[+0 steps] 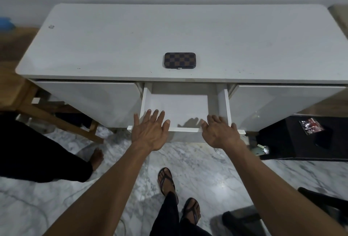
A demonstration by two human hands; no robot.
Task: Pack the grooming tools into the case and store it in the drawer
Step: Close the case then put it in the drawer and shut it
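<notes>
Two bare hands reach toward the pulled-out drawer (185,107) under the middle of a white desk (113,43). On the left hand (149,131) the fingers (157,116) are spread wide and straight, holding nothing, their tips over the drawer's near left corner. On the right hand (219,132) the fingers (211,120) curl down over the drawer's front edge near its right corner, a loose narrow curl with nothing held between them; whether they press on the edge cannot be told.

Well beyond both sets of fingertips, past the open drawer and up on the desk top, lies the grooming case (179,60). It is shut and lies flat, a rounded rectangle covered in a brown and dark checkerboard pattern. Its long axis runs left to right, parallel to the desk's front edge, and a small metal clasp shows at the middle of its near long side, facing the fingers. No brand name or lettering can be read on it.

At the desk's far left corner, far from the left fingers, sits a small mark too blurred to read. The drawer's white floor shows only the shadows of the hands.
</notes>
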